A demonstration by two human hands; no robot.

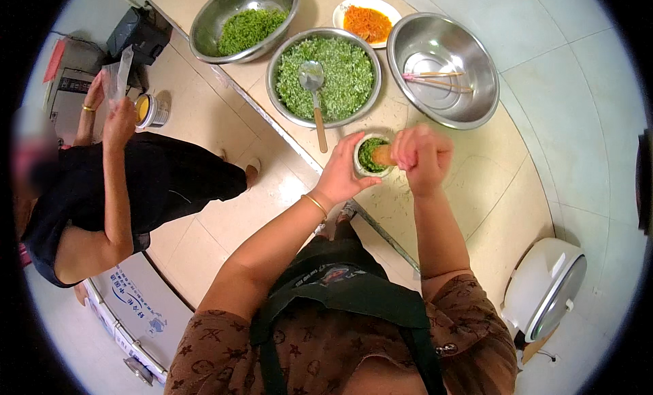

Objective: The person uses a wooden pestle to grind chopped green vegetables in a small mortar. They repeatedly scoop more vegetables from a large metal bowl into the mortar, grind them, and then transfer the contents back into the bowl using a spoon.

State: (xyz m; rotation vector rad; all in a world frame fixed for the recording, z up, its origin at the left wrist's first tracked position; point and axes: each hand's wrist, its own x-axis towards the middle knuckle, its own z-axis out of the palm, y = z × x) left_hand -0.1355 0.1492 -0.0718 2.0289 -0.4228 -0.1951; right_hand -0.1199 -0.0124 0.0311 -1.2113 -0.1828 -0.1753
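My left hand [346, 171] curls around the side of a small pale mortar [359, 165] near the table edge. Chopped green leaves [368, 151] fill part of it. In my right hand [422, 155] is a wooden pestle [382, 155], its lower end down in the greens. Behind the mortar stands a steel bowl [376, 89] of greens mixed with something white and grainy. A metal spoon with a wooden handle [320, 124] rests in that bowl, the handle over the rim.
Further back are a steel bowl of chopped greens [204, 38], a plate of shredded orange food [393, 12] and a steel bowl [482, 89] holding thin sticks [449, 82]. A white rice cooker [535, 288] stands right. At left, a co-worker [153, 180] holds a clear plastic bag [116, 78].
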